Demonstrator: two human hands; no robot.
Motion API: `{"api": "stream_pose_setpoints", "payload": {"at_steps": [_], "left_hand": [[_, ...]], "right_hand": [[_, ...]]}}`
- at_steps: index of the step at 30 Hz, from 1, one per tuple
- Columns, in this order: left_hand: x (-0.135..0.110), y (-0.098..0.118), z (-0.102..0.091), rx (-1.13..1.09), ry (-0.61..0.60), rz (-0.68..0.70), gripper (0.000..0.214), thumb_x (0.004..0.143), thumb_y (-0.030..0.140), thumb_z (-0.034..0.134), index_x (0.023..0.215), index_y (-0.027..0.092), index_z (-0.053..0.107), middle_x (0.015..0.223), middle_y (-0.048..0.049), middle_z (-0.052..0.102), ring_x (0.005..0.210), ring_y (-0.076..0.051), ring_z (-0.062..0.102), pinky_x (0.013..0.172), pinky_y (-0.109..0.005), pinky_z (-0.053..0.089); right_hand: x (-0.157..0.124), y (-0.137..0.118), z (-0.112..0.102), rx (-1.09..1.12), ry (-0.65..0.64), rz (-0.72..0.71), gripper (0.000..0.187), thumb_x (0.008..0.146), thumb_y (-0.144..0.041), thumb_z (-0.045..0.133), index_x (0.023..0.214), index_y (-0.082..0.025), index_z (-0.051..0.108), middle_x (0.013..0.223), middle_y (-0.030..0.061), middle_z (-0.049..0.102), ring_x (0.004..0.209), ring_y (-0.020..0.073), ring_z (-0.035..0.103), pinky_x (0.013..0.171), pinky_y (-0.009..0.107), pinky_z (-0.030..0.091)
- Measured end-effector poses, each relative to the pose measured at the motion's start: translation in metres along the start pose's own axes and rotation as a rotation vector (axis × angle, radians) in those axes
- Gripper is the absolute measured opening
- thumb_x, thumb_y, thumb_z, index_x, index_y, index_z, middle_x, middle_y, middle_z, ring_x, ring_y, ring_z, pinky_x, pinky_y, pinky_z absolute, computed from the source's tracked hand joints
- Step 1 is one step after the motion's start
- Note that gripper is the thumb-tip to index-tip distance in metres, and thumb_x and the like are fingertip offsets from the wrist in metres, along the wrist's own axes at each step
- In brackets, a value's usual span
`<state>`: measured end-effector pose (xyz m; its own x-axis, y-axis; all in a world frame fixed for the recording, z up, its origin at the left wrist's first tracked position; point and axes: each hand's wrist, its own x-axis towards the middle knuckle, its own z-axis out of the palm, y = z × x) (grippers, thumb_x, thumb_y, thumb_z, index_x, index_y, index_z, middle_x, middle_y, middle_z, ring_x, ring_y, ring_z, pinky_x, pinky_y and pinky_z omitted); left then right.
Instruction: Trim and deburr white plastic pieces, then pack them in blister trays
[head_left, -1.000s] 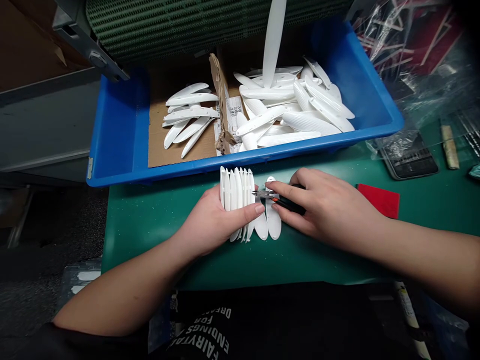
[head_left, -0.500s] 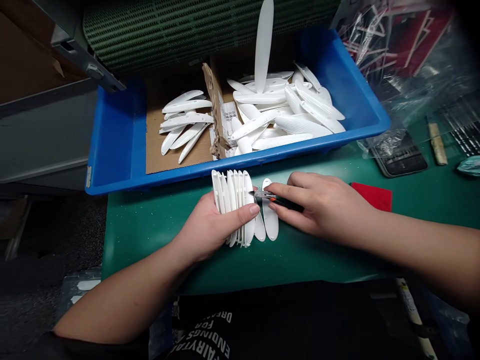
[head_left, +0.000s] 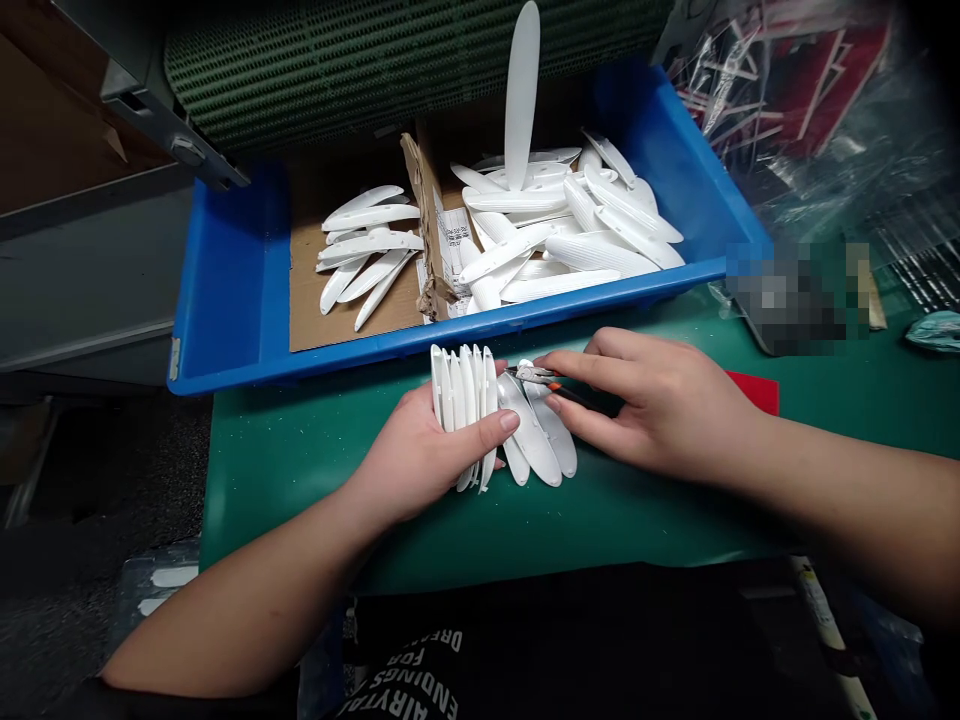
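My left hand (head_left: 416, 450) is closed around a stack of long oval white plastic pieces (head_left: 463, 400), held on edge side by side with the thumb across the near side. In my right hand (head_left: 660, 395) is a pair of small cutting pliers (head_left: 534, 374) with black and orange handles, its jaws pointing left toward the stack. Whether the jaws are closed is too small to tell. Under the pliers, several loose white pieces (head_left: 534, 440) fan out over the green table, overlapping, just right of the stack.
Behind my hands stands a blue bin (head_left: 232, 368) with a cardboard divider (head_left: 429, 220) and white pieces on both sides. A green ribbed roller (head_left: 375, 60) is above it. To the right are a red piece (head_left: 756, 392), a blurred dark object and clear plastic bags (head_left: 810, 180).
The front piece of the stack has come away and lies slanted among the loose pieces on the table. Another loose piece has shifted right. The pliers have moved up slightly.
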<state>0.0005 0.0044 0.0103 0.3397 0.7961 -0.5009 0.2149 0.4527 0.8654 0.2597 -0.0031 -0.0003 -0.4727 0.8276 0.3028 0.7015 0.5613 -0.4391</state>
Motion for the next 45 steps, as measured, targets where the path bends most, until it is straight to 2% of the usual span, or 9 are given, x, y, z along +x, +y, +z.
{"api": "stream_pose_setpoints", "payload": {"at_steps": [2,4,9,14,26,30,36,45], "left_hand": [[0.0004,-0.0020,-0.0019,-0.027,0.001,0.034,0.070,0.080,0.036,0.094,0.144,0.023,0.068,0.137,-0.0107,0.076,0.118,-0.035,0.075,0.103,-0.047,0.062],[0.0003,-0.0031,-0.0024,-0.058,-0.005,0.045,0.068,0.081,0.037,0.094,0.143,0.023,0.069,0.135,-0.0102,0.077,0.120,-0.035,0.075,0.107,-0.048,0.060],[-0.0011,-0.0024,0.0006,-0.075,-0.028,0.039,0.073,0.082,0.043,0.093,0.146,0.023,0.067,0.132,-0.0114,0.079,0.116,-0.036,0.077,0.104,-0.048,0.061],[-0.0026,-0.0001,0.0026,-0.045,-0.010,0.050,0.074,0.082,0.049,0.092,0.146,0.023,0.067,0.133,-0.0113,0.078,0.119,-0.036,0.076,0.109,-0.049,0.059],[-0.0016,-0.0022,0.0020,-0.066,-0.001,0.043,0.070,0.079,0.041,0.095,0.142,0.023,0.070,0.130,-0.0110,0.079,0.118,-0.037,0.076,0.109,-0.052,0.059],[-0.0027,-0.0019,0.0027,-0.063,0.002,0.044,0.066,0.083,0.044,0.092,0.142,0.024,0.070,0.132,-0.0101,0.079,0.120,-0.036,0.075,0.111,-0.052,0.058],[-0.0035,-0.0004,0.0032,-0.044,0.012,0.057,0.072,0.082,0.046,0.092,0.146,0.022,0.068,0.133,-0.0114,0.078,0.119,-0.037,0.076,0.109,-0.051,0.060],[-0.0024,-0.0024,0.0032,-0.023,0.025,0.071,0.069,0.083,0.045,0.092,0.144,0.022,0.069,0.134,-0.0110,0.078,0.120,-0.037,0.076,0.110,-0.051,0.059]], "right_hand": [[-0.0010,-0.0015,0.0014,-0.030,-0.016,-0.015,0.034,0.103,-0.037,0.066,0.129,-0.020,0.079,0.088,0.0061,0.066,0.072,0.0183,0.062,0.062,0.031,0.041],[-0.0012,-0.0034,0.0025,-0.071,-0.033,-0.035,0.034,0.102,-0.038,0.066,0.128,-0.020,0.079,0.089,0.0068,0.066,0.074,0.0194,0.061,0.063,0.031,0.039],[-0.0002,-0.0062,0.0049,-0.131,-0.069,-0.062,0.036,0.103,-0.041,0.064,0.129,-0.020,0.078,0.091,0.0084,0.064,0.077,0.0215,0.057,0.066,0.033,0.035],[0.0002,-0.0058,0.0058,-0.138,-0.092,-0.069,0.038,0.104,-0.042,0.062,0.132,-0.020,0.076,0.095,0.0102,0.066,0.078,0.0222,0.055,0.067,0.033,0.034],[-0.0007,-0.0081,0.0070,-0.141,-0.083,-0.080,0.039,0.104,-0.042,0.062,0.132,-0.019,0.077,0.094,0.0103,0.065,0.077,0.0229,0.055,0.067,0.034,0.035],[-0.0007,-0.0079,0.0080,-0.146,-0.095,-0.077,0.039,0.105,-0.041,0.060,0.133,-0.019,0.076,0.094,0.0105,0.065,0.076,0.0225,0.055,0.068,0.034,0.036],[-0.0013,-0.0074,0.0082,-0.138,-0.112,-0.074,0.039,0.106,-0.041,0.059,0.136,-0.020,0.074,0.095,0.0106,0.065,0.077,0.0223,0.055,0.069,0.034,0.037],[-0.0010,-0.0095,0.0054,-0.166,-0.169,-0.064,0.041,0.109,-0.042,0.055,0.140,-0.020,0.071,0.096,0.0109,0.062,0.079,0.0246,0.055,0.072,0.036,0.038]]}}
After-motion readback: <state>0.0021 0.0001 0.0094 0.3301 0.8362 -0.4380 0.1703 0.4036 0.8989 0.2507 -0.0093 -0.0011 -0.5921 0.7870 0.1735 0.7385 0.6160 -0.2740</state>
